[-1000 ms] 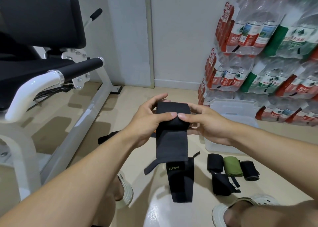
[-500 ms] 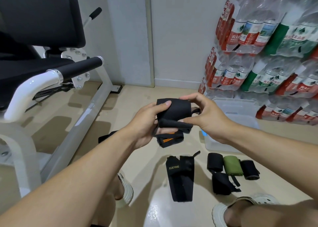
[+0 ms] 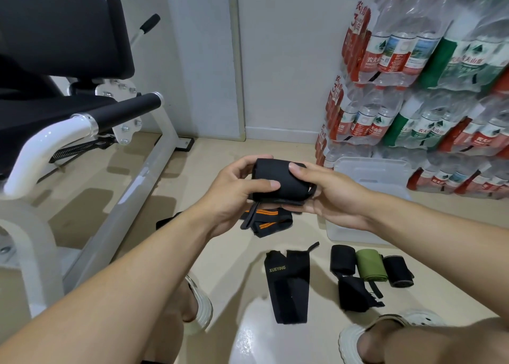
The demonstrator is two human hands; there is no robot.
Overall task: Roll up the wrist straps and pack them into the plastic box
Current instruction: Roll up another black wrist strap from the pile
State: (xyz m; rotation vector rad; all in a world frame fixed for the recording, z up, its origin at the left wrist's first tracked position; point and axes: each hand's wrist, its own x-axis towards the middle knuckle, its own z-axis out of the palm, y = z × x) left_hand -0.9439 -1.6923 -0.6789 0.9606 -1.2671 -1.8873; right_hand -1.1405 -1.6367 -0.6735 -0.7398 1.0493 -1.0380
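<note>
A rolled black wrist strap (image 3: 281, 180) sits between the two hands, held up over the floor (image 3: 220, 253): the left hand (image 3: 234, 195) grips its left end with the thumb laid across the front and the fingers curled behind, and the right hand (image 3: 327, 195) grips its right end with the thumb on top and the fingers underneath. Just below the left hand an orange-striped strap (image 3: 271, 220) lies on the floor, with a flat black strap (image 3: 289, 286) and three rolled straps (image 3: 370, 265) nearer the person. The clear plastic box (image 3: 371, 170) stands just beyond the right hand.
</note>
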